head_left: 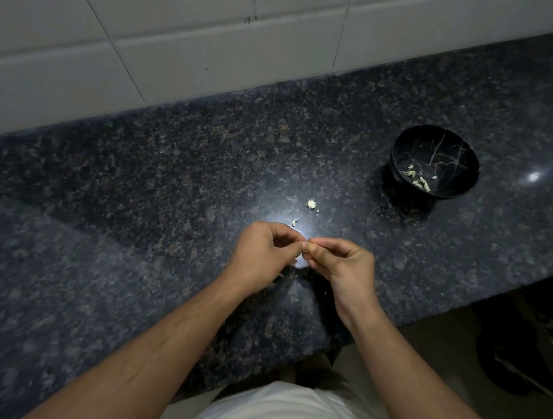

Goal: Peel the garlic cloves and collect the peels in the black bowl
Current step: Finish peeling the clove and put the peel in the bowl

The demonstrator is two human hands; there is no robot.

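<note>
My left hand [263, 254] and my right hand [344, 265] meet fingertip to fingertip above the dark granite counter [130, 210]. Between them they pinch a small garlic clove [304, 251], mostly hidden by the fingers. A curled peel [295, 222] lies on the counter just beyond my hands, and a small pale garlic piece [311, 204] lies a little farther back. The black bowl [460, 154] with gold crack lines stands at the right rear, holding several pale peels [418, 179] near its bottom.
A white tiled wall [185, 26] runs along the back of the counter. The counter's front edge cuts diagonally at the lower right, with the floor and dark objects [527, 358] below it. A bright light reflection lies on the counter under my hands.
</note>
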